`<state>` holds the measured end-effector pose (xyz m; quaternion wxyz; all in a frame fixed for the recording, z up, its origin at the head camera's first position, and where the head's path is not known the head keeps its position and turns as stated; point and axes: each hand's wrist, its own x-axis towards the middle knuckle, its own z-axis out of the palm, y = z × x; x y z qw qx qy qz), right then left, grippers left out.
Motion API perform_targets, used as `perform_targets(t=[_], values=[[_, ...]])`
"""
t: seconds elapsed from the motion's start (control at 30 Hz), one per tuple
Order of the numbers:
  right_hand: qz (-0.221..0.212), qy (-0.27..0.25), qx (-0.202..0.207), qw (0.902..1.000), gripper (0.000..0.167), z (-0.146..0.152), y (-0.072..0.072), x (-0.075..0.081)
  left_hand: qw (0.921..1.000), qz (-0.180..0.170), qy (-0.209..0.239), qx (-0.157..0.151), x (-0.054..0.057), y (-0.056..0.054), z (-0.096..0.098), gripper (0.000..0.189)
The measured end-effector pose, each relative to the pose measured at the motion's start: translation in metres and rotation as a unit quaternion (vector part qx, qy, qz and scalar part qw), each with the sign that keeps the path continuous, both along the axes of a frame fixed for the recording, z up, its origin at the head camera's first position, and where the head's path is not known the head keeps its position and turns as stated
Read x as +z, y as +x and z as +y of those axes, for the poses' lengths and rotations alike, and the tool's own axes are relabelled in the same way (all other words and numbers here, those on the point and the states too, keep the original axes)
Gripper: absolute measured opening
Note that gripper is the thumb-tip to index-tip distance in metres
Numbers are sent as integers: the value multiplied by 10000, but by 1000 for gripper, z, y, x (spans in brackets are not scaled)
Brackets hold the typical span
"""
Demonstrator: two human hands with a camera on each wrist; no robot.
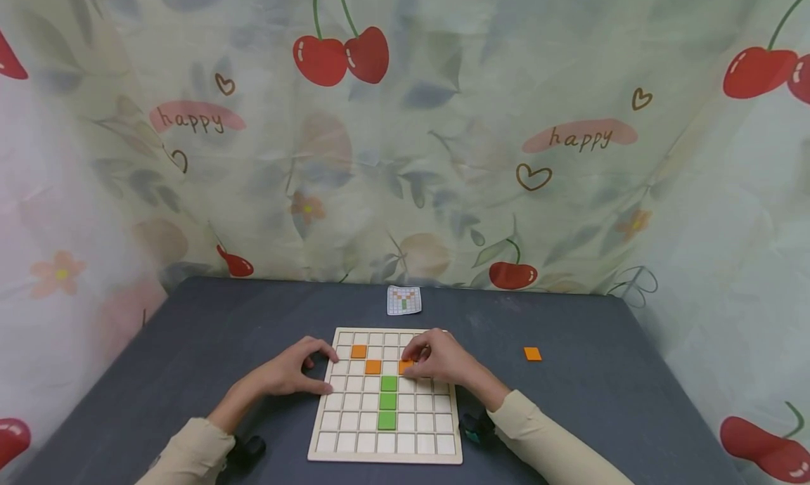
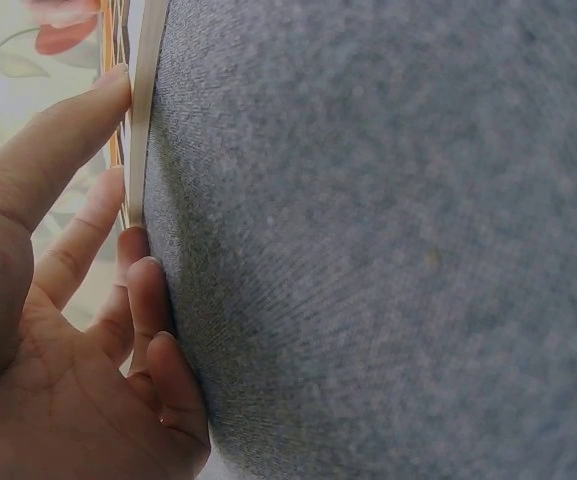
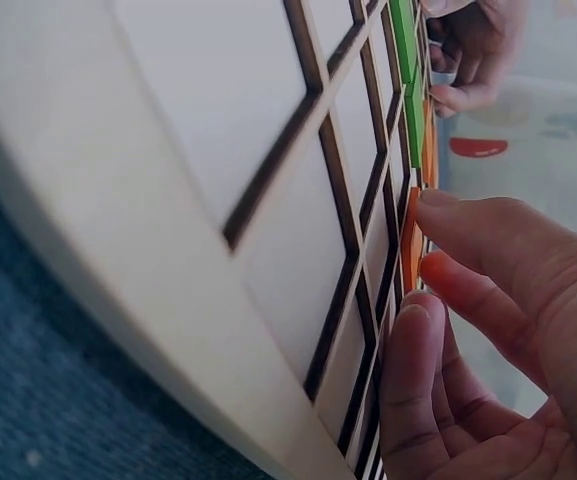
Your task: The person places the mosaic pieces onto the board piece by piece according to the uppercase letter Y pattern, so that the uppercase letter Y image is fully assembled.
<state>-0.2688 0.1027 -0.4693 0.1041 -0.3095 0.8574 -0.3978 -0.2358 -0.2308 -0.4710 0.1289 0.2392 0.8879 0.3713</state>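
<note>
A square grid board [image 1: 384, 458] with a pale wooden frame and white cells lies on the table. In it, three green square tiles [image 1: 388, 401] form a column, and two orange square tiles [image 1: 365, 359] step up to the left. My right hand [image 1: 438, 356] pinches a third orange tile [image 3: 414, 240] between thumb and index finger, at a cell up and right of the green column. The fingers partly cover this tile. At the board's left edge rests my left hand [image 1: 291, 367], thumb and fingers spread, with fingertips [image 2: 118, 82] touching the frame.
A loose orange tile [image 1: 533, 353] lies on the dark grey table [image 1: 253, 309] to the right of the board. Behind the board is a small card [image 1: 403, 301] printed with a coloured grid pattern. A patterned curtain [image 1: 405, 154] encloses the back and sides.
</note>
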Motion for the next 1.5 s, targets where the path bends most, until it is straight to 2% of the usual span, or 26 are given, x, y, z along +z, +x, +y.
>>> perform_targets(t=[0.37, 0.83, 1.13, 1.5], values=[[-254, -434, 224, 9985, 16, 9, -1, 2, 10000, -62, -15, 46, 0, -1, 0, 42], [-305, -686, 451, 9962, 19, 26, -7, 0, 9999, -77, -70, 99, 1, -2, 1, 41], [-326, -679, 425, 9963, 23, 53, -5, 4, 9999, -96, -84, 104, 1, -3, 2, 41], [-372, -577, 334, 9971, 26, 92, 5, 7, 9999, -136, -10, 87, -1, -1, 0, 40]])
